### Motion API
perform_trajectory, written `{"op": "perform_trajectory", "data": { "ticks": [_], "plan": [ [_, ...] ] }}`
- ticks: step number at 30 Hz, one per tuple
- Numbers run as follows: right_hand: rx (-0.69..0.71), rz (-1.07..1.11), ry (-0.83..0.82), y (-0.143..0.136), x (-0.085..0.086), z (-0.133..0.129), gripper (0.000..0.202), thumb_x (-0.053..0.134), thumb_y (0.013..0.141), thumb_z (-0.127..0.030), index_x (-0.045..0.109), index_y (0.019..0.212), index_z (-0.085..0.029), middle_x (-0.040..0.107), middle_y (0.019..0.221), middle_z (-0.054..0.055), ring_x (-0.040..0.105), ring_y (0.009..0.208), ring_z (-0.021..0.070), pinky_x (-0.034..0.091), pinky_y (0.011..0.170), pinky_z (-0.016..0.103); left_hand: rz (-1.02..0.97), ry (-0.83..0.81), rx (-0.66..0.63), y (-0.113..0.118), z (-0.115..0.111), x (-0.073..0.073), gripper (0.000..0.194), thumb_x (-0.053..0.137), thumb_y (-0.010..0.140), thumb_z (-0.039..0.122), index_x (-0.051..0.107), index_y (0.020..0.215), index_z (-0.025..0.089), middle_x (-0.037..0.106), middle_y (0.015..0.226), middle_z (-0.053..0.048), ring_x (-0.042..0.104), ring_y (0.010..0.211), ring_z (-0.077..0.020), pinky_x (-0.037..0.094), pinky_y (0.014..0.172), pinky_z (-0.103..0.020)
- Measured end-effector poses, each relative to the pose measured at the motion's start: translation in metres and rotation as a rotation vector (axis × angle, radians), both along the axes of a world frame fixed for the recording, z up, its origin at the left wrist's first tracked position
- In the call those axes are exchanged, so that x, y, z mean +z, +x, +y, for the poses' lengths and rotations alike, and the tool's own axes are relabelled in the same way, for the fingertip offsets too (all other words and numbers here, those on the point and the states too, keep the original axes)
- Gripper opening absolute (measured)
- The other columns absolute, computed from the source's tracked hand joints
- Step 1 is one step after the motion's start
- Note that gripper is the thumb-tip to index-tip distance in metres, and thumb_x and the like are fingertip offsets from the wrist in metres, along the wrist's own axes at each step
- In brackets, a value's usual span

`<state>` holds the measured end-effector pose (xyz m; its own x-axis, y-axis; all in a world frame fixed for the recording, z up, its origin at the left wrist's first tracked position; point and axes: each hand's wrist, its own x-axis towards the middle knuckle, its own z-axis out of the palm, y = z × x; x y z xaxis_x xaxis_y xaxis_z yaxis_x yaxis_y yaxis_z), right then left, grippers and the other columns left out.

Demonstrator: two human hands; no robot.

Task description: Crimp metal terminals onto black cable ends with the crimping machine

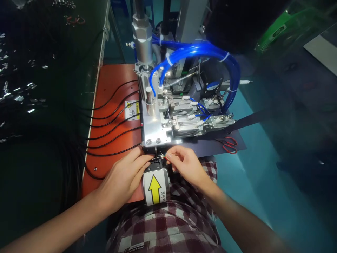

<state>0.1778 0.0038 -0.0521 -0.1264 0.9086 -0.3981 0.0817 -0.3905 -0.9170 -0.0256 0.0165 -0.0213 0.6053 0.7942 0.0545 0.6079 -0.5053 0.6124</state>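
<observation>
My left hand (126,175) is closed at the front of the metal machine (155,130), its fingertips pinching something thin and dark just above a black fixture (154,164). Close to its right, my right hand (185,163) pinches a small part with thin coloured wires (165,157), too small to make out fully. The two sets of fingertips nearly meet over the fixture. Below them is a white label with a yellow arrow (154,188) on a rounded housing.
Black cables (113,133) cross the orange board (116,140) at the left. Blue air hoses (197,49) arch over the machine. Red-handled scissors (230,144) lie on the dark plate at the right. Small shiny pieces (15,91) lie on the dark surface far left.
</observation>
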Motion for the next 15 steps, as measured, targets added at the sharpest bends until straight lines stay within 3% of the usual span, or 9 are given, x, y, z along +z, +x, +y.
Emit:
{"op": "perform_trajectory", "data": {
  "ticks": [6,12,15],
  "plan": [
    [0.008,-0.024,-0.007,-0.0027,0.0012,-0.0015,0.018,0.057,0.083,-0.032,0.056,0.073,-0.017,0.059,0.065,-0.001,0.050,0.049,0.0095,0.038,0.049,0.023,0.061,0.089,0.046,-0.0007,-0.0022,-0.0034,0.023,0.040,0.094,0.018,0.061,0.105,0.019,0.058,0.090,-0.004,0.060,0.077,-0.0144,0.048,0.067,-0.024],
    [-0.001,-0.011,0.022,-0.0030,0.0061,-0.0025,0.017,0.057,0.084,-0.030,0.056,0.073,-0.017,0.058,0.065,-0.002,0.049,0.050,0.0094,0.038,0.049,0.023,-0.015,-0.085,0.153,0.0055,-0.0006,0.0042,0.016,0.048,0.092,0.023,0.064,0.094,0.019,0.061,0.088,-0.003,0.061,0.081,-0.0146,0.047,0.069,-0.023],
    [-0.002,-0.005,0.004,-0.0016,0.0066,-0.0018,0.017,0.057,0.083,-0.030,0.056,0.073,-0.017,0.058,0.065,-0.002,0.048,0.050,0.0091,0.038,0.049,0.023,-0.031,-0.045,0.145,0.0079,0.0012,0.0033,0.016,0.049,0.091,0.021,0.064,0.093,0.019,0.061,0.084,-0.002,0.060,0.077,-0.0136,0.047,0.067,-0.022]
  ]
}}
